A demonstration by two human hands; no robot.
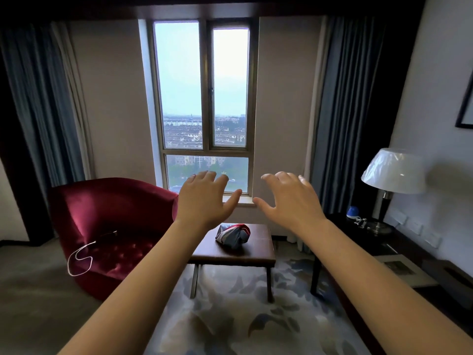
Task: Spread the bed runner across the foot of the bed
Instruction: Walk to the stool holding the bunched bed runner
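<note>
Hovering out front, the left hand [204, 198] and the right hand [289, 201] held nothing. Their fingers were spread and loosely bent, and the thumbs pointed at each other across a gap. Toward six o'clock from them, the runner [233, 234] sat as a crumpled striped bundle on the table [258, 252], well apart from either hand. Calling that wad the runner was a judgement, as it was balled too tight to read. On that reading, the spreading had not begun.

A grab with one hand could lift it as a knot, and it would then reach the bed twisted. A loose end could also trail and snag the table's corner. The armchair [110, 221] sat close at the table's nine o'clock and the lamp [394, 172] stood out at three o'clock. Shaking the cloth open here could swipe that shade.

The bed was nowhere in view, so where its foot lay could not be told. The bundle's ends were buried in its folds. The right fingertips were blurred, the white loop on the armchair was hard to identify, and the bits beneath the lamp were too small to name.
</note>
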